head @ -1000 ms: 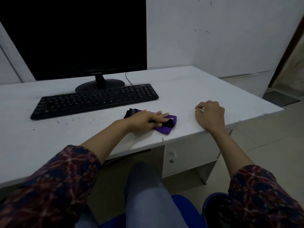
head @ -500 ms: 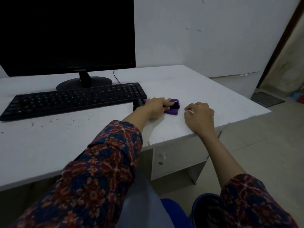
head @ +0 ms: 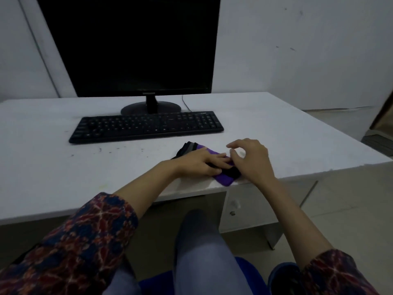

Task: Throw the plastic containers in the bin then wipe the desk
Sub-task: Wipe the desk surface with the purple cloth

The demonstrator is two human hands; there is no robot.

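A purple and black cloth (head: 224,180) lies near the front edge of the white desk (head: 63,177). My left hand (head: 202,162) presses flat on it with straight fingers. My right hand (head: 253,160) hovers at the cloth's right end, fingers loosely curled, thumb close to my left fingertips, holding nothing that I can make out. Dark specks dot the desk in front of the keyboard. No plastic container is in view.
A black keyboard (head: 146,125) and a dark monitor (head: 131,45) stand behind the cloth. Under the desk's right part is a drawer unit (head: 244,207). A blue rounded rim (head: 282,273) shows on the floor by my right sleeve.
My left hand slid the cloth back toward the desk's front edge. My right hand lifted off the desk, moved left to the cloth, and its fingers loosened.
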